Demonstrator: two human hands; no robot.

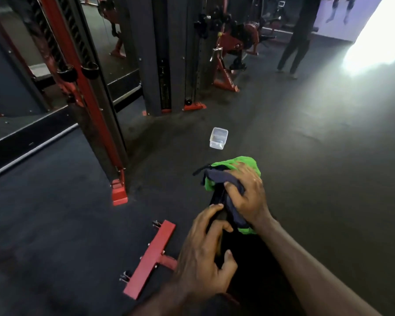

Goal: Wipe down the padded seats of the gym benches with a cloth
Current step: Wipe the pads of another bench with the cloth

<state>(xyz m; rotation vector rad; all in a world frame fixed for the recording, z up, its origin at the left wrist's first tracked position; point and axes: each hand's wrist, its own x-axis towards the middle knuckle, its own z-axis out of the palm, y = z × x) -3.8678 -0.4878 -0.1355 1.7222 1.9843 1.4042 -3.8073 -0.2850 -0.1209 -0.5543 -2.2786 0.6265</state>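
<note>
A green and dark blue cloth (233, 164) lies bunched on the far end of a black padded bench seat (244, 270), low in the middle of the head view. My right hand (246, 195) lies on top of the cloth, fingers curled into the dark blue part. My left hand (203, 249) grips the left edge of the black pad just behind the cloth, thumb on top. Much of the pad is hidden by my arms and is very dark.
The bench's red foot bar (149, 258) lies on the dark rubber floor at lower left. A small clear plastic tub (219, 137) stands on the floor ahead. Red and black cable machine posts (100, 124) rise at left. A person's legs (294, 49) stand at far right.
</note>
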